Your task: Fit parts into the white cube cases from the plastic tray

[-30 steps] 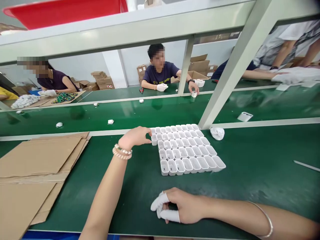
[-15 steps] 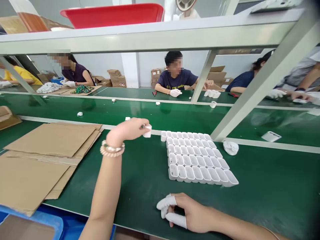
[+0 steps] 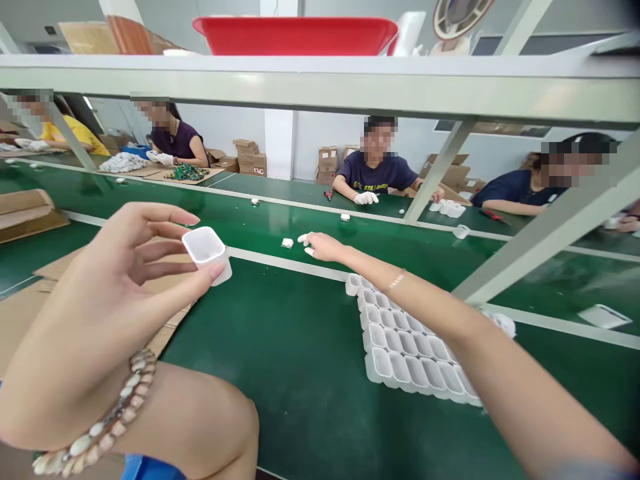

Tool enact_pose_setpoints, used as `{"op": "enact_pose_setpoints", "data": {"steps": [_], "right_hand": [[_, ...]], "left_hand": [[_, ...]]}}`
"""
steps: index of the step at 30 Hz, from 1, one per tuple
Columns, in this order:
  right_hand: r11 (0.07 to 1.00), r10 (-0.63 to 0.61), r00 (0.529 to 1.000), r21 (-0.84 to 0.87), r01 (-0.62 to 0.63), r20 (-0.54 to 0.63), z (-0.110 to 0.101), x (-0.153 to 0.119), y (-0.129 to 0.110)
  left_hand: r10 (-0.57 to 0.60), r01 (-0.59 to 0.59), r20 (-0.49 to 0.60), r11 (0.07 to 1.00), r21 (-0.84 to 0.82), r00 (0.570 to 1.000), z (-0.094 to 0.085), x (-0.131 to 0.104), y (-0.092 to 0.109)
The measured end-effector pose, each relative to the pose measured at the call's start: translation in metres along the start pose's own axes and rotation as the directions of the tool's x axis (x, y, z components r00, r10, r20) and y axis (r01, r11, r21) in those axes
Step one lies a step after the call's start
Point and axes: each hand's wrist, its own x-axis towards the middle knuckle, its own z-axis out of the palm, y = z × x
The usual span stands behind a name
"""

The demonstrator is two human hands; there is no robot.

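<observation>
My left hand (image 3: 120, 267), a beaded bracelet on its wrist, grips a small white plastic cup (image 3: 205, 248) between thumb and fingers. The cup is tilted, and its open top faces me. Stretched out over the green belt is my right hand (image 3: 323, 245), with white covers on its fingertips. Its finger and thumb are apart, just right of a small white part (image 3: 287, 243), and nothing shows between them. Rows of similar white cups (image 3: 383, 363) stand on the green table, partly hidden by my right forearm.
More small white parts (image 3: 345, 217) lie along the belt. Flat cardboard (image 3: 25, 313) covers the left side of the table. A slanted metal post (image 3: 540, 227) rises behind the cups, under a shelf with a red tray (image 3: 300, 37). Several co-workers sit across the belt.
My left hand has drawn back toward me with the white cup. My right hand has moved from the table's front out over the belt. The view has shifted left.
</observation>
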Motion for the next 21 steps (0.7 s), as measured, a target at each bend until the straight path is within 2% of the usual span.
{"op": "enact_pose_setpoints", "data": {"steps": [3,5,8,11,15,18,21], "right_hand": [[1.0,0.018,1.0,0.01,-0.019,0.009,0.022,0.056,0.022],[0.999,0.023,0.999,0.04,-0.024,0.025,0.033,0.077,0.032],[0.995,-0.01,0.998,0.104,0.003,0.061,0.039,0.094,0.044],[0.983,-0.056,0.994,0.178,0.037,0.098,0.04,0.101,0.057],[0.964,-0.036,0.993,0.265,0.005,0.112,0.041,0.097,0.067],[0.942,-0.019,0.995,0.336,-0.015,0.098,0.04,0.086,0.066],[0.91,-0.006,0.999,0.414,-0.012,0.043,0.029,0.069,0.058]], "left_hand": [[-0.051,0.051,0.058,0.999,-0.003,0.997,-0.01,-0.004,-0.011],[-0.069,0.067,0.075,0.998,0.02,0.995,-0.012,-0.004,-0.014],[-0.08,0.077,0.072,0.996,0.05,0.994,-0.012,-0.004,-0.015],[-0.019,0.013,0.091,0.997,0.074,0.996,-0.009,-0.005,-0.013],[0.056,-0.069,0.109,0.991,0.119,0.992,-0.005,-0.008,-0.005],[0.076,-0.099,0.145,0.983,0.154,0.986,-0.002,-0.01,0.006],[0.165,-0.204,0.212,0.963,0.175,0.963,0.002,-0.011,0.015]]}}
